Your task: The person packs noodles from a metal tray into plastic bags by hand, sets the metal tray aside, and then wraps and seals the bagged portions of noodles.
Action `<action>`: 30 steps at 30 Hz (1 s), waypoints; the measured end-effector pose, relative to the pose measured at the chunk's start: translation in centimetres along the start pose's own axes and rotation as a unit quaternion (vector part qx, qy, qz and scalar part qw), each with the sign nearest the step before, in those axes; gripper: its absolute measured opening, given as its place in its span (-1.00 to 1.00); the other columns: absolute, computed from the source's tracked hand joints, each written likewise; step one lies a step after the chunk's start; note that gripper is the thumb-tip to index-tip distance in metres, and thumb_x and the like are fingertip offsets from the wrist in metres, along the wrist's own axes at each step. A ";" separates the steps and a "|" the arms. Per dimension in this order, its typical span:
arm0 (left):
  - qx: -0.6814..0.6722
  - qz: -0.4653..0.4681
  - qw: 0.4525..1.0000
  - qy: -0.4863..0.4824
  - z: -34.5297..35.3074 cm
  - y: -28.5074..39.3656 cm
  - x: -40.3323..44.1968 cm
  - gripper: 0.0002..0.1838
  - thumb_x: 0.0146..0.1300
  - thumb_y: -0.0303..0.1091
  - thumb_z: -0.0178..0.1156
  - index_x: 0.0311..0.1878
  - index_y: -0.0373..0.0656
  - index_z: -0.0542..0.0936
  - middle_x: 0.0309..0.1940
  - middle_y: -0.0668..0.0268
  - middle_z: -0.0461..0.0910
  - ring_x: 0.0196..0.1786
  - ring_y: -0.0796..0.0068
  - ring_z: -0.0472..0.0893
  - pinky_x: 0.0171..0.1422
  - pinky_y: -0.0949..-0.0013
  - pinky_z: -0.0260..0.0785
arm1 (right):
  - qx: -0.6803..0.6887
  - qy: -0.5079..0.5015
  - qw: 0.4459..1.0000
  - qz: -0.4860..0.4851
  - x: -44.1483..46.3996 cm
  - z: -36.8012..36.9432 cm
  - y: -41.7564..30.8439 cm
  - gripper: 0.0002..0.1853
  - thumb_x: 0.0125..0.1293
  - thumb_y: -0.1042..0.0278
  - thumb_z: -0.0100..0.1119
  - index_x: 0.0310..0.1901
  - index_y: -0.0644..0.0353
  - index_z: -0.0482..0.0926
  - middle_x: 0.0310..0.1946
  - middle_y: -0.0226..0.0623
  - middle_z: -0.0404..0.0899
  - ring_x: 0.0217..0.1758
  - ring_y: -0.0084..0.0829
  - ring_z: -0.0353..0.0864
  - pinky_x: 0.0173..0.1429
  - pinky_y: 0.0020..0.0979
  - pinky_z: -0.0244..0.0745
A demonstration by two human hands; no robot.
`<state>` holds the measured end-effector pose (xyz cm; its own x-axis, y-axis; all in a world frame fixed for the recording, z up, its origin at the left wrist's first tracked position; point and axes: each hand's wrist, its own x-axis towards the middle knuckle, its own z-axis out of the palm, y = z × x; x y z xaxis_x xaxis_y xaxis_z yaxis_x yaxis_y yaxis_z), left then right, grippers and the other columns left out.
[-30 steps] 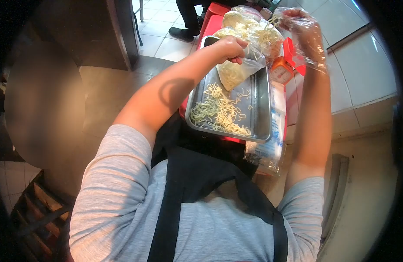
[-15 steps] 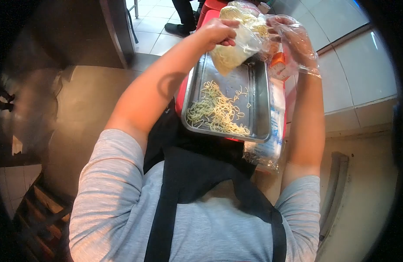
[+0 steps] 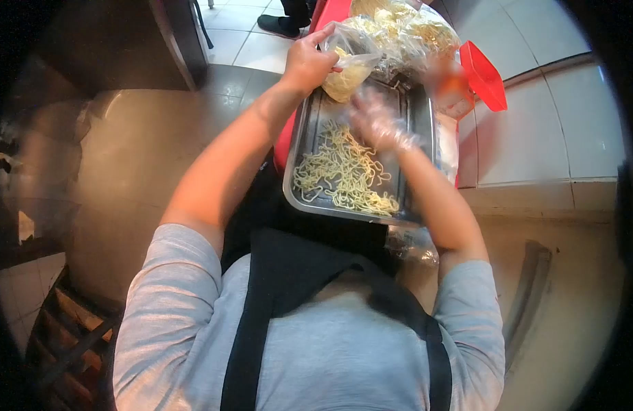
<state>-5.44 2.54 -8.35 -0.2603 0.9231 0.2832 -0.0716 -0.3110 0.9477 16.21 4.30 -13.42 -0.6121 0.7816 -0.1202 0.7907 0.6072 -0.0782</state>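
Note:
My left hand [image 3: 309, 65] pinches the rim of a clear plastic bag [image 3: 345, 81] and holds it over the far end of a metal tray [image 3: 419, 137]. Pale yellow noodles or something similar fill the bag's lower part. Inside the tray, loose yellow-green noodles [image 3: 347, 171] lie in a spread heap toward the near end. My right hand [image 3: 378, 125] wears a clear plastic glove and hovers above the tray, just below the bag. Motion smears its fingers, so their grip cannot be made out.
Beyond the tray sits a large clear bag of noodles [image 3: 412, 34]. To the right are an orange-and-white box [image 3: 455, 96] and a red plastic piece [image 3: 484, 75], near a tiled wall [image 3: 522, 130]. Another person's shoe [image 3: 278, 26] shows on the floor at the top.
My gloved right hand has come from the upper right down over the tray. My left hand has shifted left with the bag, whose mouth now gapes. The red piece has come into view.

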 end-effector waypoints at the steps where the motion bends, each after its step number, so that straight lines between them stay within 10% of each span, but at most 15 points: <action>1: 0.026 -0.012 1.000 0.005 0.3 -0.7 -0.2 -0.37 0.03 -0.56 0.06 0.28 -0.22 0.42 -0.41 0.32 0.59 -0.46 0.68 0.55 -0.27 0.51 0.49 | 0.026 0.057 0.995 -0.078 -1.6 0.1 -2.1 -0.24 0.36 -0.22 -0.18 0.43 0.13 0.05 0.43 0.10 0.00 0.51 0.00 -0.03 0.51 -0.07 -0.08; 7: 0.106 0.007 0.994 0.016 1.0 -1.9 -0.7 -0.34 0.00 -0.55 0.08 0.29 -0.06 0.45 -0.57 0.42 0.49 -0.52 0.74 0.50 -0.32 0.52 0.49 | 0.292 -0.161 0.938 -0.097 -7.5 -7.3 -3.6 -0.65 0.41 0.24 -0.13 0.05 0.18 0.57 0.08 -0.11 0.56 0.13 -0.13 0.55 0.21 -0.22 0.44; 11: 0.110 0.048 0.992 0.031 1.0 -2.0 -0.9 -0.35 -0.02 -0.53 0.08 0.28 -0.06 0.46 -0.59 0.42 0.47 -0.54 0.75 0.46 -0.32 0.52 0.49 | -0.025 0.074 0.996 -0.053 -5.7 -4.4 2.8 -0.64 0.35 0.32 -0.17 -0.01 0.32 0.54 -0.13 0.00 0.61 -0.07 -0.06 0.62 0.05 -0.20 0.51; 13: 0.117 0.054 0.991 0.039 0.9 -1.7 -0.9 -0.35 -0.02 -0.52 0.09 0.27 -0.08 0.47 -0.54 0.39 0.52 -0.52 0.73 0.45 -0.30 0.51 0.48 | -0.262 0.005 0.963 -0.070 -6.0 -1.0 1.6 -0.65 0.31 0.39 -0.18 -0.01 0.45 0.47 -0.17 0.10 0.57 -0.13 0.01 0.61 0.00 -0.12 0.51; 14: 0.127 0.057 0.989 0.044 0.9 -1.5 -0.8 -0.35 -0.02 -0.51 0.09 0.27 -0.08 0.46 -0.48 0.36 0.56 -0.51 0.72 0.45 -0.28 0.51 0.48 | -0.164 -0.010 0.986 -0.018 -7.6 -1.0 -0.2 -0.64 0.26 0.47 -0.19 0.01 0.55 0.41 -0.16 0.16 0.55 -0.15 0.04 0.61 -0.05 -0.09 0.51; 15: 0.137 0.056 0.988 0.049 1.0 -1.5 -1.0 -0.35 -0.03 -0.50 0.10 0.27 -0.09 0.46 -0.42 0.33 0.61 -0.50 0.71 0.45 -0.26 0.50 0.48 | -0.267 -0.025 0.943 -0.199 -9.2 -1.6 -1.4 -0.64 0.30 0.38 -0.15 0.04 0.41 0.44 -0.12 0.11 0.55 -0.11 0.01 0.60 0.01 -0.11 0.49; 17: 0.168 0.068 0.981 0.063 1.0 -2.1 -0.7 -0.36 -0.05 -0.41 0.12 0.24 -0.12 0.48 -0.14 0.15 0.60 -0.36 0.47 0.59 -0.08 0.41 0.47 | 0.028 -0.147 0.982 -0.112 -11.4 -6.5 -4.4 -0.58 0.29 0.24 0.01 0.13 0.25 0.44 -0.01 0.07 0.52 0.02 0.00 0.55 0.12 -0.15 0.44; 21: 0.169 0.203 0.958 0.109 0.9 -2.1 -0.8 -0.47 0.00 -0.47 0.01 0.14 -0.32 0.50 0.13 -0.08 0.49 0.04 0.05 0.57 0.08 0.27 0.42 | 0.080 -0.187 0.978 0.040 -13.4 -8.7 -4.7 -0.32 0.07 0.17 0.32 0.24 0.19 0.35 0.11 0.07 0.47 0.17 -0.02 0.47 0.25 -0.19 0.36; 25: 0.107 0.129 0.983 0.081 0.9 -1.3 -1.2 -0.38 -0.04 -0.48 -0.01 0.22 -0.33 0.43 0.19 -0.11 0.43 0.10 0.12 0.56 0.13 0.35 0.41 | 0.179 -0.128 0.975 0.007 -13.0 -6.1 -6.7 -0.37 0.05 0.31 0.30 0.20 0.26 0.37 0.09 0.08 0.48 0.14 -0.05 0.50 0.26 -0.24 0.36; 30: 0.185 0.159 0.963 0.111 1.0 -2.7 -0.5 -0.37 -0.06 -0.37 0.12 0.22 -0.16 0.49 0.01 0.04 0.59 -0.06 0.20 0.64 0.12 0.34 0.43 | 0.512 -0.176 0.834 0.100 -10.5 -8.1 -10.3 -0.49 0.17 0.37 0.22 0.20 0.07 0.43 0.16 -0.07 0.42 0.17 -0.02 0.45 0.22 -0.18 0.36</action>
<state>-4.10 3.12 -10.93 -0.4144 0.7104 0.5689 0.3829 -0.4310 0.8171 14.40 -8.96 -3.39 -0.5673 0.6526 -0.5023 0.5824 -0.1133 -0.8050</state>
